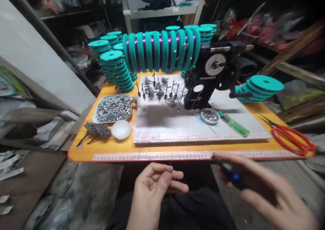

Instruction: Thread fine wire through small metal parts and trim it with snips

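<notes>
My left hand (157,182) is in front of the table edge, thumb and forefinger pinched together. A tiny blue piece (169,170) shows at their tips, and a faint thin line (171,162) runs up from them towards the table; its full course is hard to see. My right hand (271,189), smeared by motion, is curled around a dark tool (230,174) with a blue spot; its exact kind cannot be made out. Above the board hangs a row of teal foam spools (161,50) wound with purple line, mounted at a black hand-cranked winder (210,74).
On the orange table (81,145) are a tray of metal sinkers (114,108), a white bowl (121,130), a dish of small metal parts (210,116), a green cutter (235,124) and red-handled scissors (291,135). Stacked teal spools (116,67) stand behind. Dark weights (159,93) hang over the white board (162,121).
</notes>
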Available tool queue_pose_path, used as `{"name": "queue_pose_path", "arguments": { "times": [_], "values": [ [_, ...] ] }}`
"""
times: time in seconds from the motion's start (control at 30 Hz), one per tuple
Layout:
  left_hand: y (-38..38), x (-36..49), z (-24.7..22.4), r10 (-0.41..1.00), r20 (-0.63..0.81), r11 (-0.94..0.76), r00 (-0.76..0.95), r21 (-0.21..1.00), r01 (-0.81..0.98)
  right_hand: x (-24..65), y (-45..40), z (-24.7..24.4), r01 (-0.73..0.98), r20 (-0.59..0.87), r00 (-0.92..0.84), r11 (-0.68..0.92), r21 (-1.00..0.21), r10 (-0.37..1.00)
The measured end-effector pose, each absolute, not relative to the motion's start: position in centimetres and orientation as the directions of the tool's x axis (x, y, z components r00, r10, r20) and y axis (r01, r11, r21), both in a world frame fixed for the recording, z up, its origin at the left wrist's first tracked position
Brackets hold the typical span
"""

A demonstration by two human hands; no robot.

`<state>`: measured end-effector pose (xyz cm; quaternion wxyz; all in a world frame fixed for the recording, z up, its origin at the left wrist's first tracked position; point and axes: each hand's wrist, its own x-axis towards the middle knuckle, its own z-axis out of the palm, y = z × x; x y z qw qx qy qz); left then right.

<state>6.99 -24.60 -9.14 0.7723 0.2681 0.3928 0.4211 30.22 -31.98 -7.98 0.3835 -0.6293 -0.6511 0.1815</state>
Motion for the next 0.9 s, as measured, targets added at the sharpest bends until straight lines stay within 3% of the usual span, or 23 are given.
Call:
{"name": "queue_pose_path", "arguments": {
  "times": [0.17, 0.27, 0.47, 0.57, 0.73, 0.9],
  "values": [
    [-24.6, 6.5, -9.3, 0.915, -0.27, 0.381, 0.299, 0.822, -0.424, 24.7, -30.7, -9.0, 0.765, 0.424, -0.09, 0.335, -0.55, 0.901],
    [-24.5, 6.0, -8.9, 0.947, -0.204, 0.29, 0.247, 0.876, -0.387, 23.5, -29.8, -9.0, 0.761, 0.515, -0.108, 0.404, -0.507, 0.85],
    [-24.6, 5.6, -8.2, 0.96, -0.123, 0.218, 0.253, 0.892, -0.395, 23.0, -29.3, -9.1, 0.744, 0.531, -0.151, 0.449, -0.495, 0.834],
    [-24.6, 5.8, -8.1, 0.965, -0.079, 0.179, 0.251, 0.897, -0.405, 22.4, -29.0, -8.9, 0.694, 0.493, -0.141, 0.441, -0.57, 0.859],
    [-24.9, 6.3, -8.2, 0.978, 0.024, 0.089, 0.205, 0.848, -0.523, 21.7, -29.0, -8.4, 0.556, 0.3, -0.05, 0.276, -0.784, 0.953],
    [-25.4, 6.7, -8.1, 0.903, -0.024, 0.315, 0.429, 0.716, -0.623, 20.8, -30.3, -9.4, 0.345, 0.189, 0.057, 0.158, -0.925, 0.98]
  ]
}}
